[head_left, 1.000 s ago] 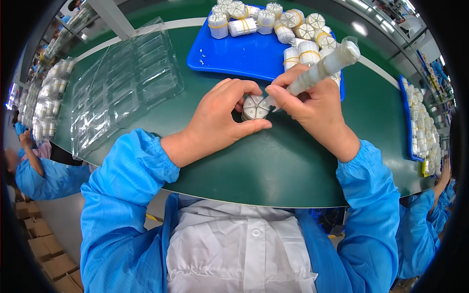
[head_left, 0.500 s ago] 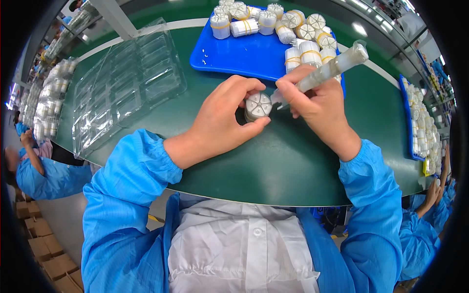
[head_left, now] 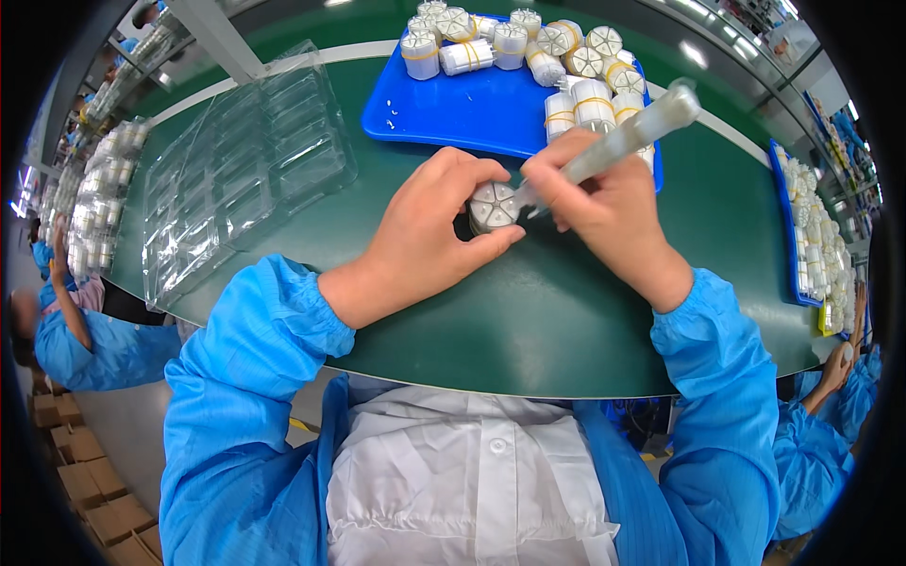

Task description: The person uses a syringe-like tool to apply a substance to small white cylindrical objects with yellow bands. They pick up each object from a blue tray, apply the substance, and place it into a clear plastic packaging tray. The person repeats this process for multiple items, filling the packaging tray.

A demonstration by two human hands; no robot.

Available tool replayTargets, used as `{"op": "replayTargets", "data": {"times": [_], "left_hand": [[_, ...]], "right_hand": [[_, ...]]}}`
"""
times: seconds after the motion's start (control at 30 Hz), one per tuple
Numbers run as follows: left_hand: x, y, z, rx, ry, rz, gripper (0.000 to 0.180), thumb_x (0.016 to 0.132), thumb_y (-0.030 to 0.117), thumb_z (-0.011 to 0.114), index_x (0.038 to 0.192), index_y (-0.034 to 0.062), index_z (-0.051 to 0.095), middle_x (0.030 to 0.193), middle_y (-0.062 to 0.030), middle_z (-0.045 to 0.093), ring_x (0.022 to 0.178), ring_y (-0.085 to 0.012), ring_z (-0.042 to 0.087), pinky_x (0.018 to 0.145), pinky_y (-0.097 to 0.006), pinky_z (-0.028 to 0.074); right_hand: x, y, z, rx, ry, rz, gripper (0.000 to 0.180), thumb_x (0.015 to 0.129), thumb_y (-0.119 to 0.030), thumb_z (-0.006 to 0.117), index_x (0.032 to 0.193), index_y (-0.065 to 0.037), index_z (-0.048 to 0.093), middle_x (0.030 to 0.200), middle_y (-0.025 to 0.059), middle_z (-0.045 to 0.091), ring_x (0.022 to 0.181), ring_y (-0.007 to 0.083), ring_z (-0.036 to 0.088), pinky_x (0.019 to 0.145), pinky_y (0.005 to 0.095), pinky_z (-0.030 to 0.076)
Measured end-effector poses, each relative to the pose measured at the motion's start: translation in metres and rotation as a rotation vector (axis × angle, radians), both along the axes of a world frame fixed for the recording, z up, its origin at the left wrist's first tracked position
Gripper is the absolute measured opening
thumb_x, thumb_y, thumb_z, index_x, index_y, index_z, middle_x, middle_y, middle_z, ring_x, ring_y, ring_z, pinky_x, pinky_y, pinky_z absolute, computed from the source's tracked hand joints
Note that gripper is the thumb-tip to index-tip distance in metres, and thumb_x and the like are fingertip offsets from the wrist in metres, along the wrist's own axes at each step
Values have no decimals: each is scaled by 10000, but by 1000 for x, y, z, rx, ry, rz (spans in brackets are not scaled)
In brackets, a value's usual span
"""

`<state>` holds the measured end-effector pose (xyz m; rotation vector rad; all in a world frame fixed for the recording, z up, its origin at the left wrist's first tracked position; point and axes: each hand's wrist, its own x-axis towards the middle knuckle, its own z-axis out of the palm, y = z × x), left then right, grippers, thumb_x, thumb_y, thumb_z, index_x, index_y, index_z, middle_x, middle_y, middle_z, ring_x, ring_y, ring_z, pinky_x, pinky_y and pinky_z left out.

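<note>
Syringe-like tube point(head_left: 630, 140) shifted nearer segmented cylinder point(head_left: 493, 206), right hand point(head_left: 609, 200) clamped on tube, left hand point(head_left: 417, 222) clasping cylinder (green counter point(head_left: 528, 325) beneath)

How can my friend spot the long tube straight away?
Find the green table, then the blue tray at its far side. Just nearer, the right hand grips a cloudy, slanting tube. It's long and slim; the tray's white cylinders are short and stubby.

A squat, pale cylinder point(head_left: 494, 208) with a wedge-divided top is facing up over the middle of the green worktop point(head_left: 528, 325), well in from its front edge. A translucent, syringe-like tube point(head_left: 642, 133) is slanting toward the far edge, its blurred tip pointing at the cylinder's right rim.
</note>
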<state>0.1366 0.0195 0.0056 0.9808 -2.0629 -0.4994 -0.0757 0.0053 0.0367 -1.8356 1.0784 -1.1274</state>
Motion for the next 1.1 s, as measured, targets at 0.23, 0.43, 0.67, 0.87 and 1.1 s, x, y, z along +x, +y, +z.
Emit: {"op": "replayTargets", "data": {"times": [0.23,0.43,0.67,0.87,1.1], "left_hand": [[-1,2,-4,75,120,-64,630,742,52,808,1320,25,559,1274,-114,635,1125,-204,645,898,-324,520],[-4,1,2,-70,-27,7,590,738,75,833,1274,49,587,1141,-93,632,956,-217,634,833,-337,518],[-5,0,-7,-52,49,-29,602,740,80,832,1282,45,573,1110,-88,625,902,-226,623,810,-338,519],[-6,1,-6,-52,81,-38,635,748,68,816,1319,35,542,1126,-97,625,931,-232,628,819,-336,520],[-4,-2,-4,32,-25,-2,636,760,94,815,1327,34,534,1156,-100,625,987,-241,631,841,-338,519]], "right_hand": [[-3,-5,2,10,-18,26,162,906,-158,740,852,-9,705,713,16,656,630,71,593,553,243,463],[-1,-5,-6,-148,64,61,147,894,-152,744,863,-10,715,719,25,661,650,91,611,580,258,480],[-4,-6,3,-67,-29,10,132,889,-138,751,850,-18,711,714,22,655,638,97,621,561,252,467],[-1,-4,-4,-19,1,18,137,885,-147,762,856,-22,714,725,20,658,643,86,600,568,252,469],[-3,-2,-4,-3,16,6,146,879,-155,763,846,-22,712,741,19,658,640,92,596,572,254,461]]}}
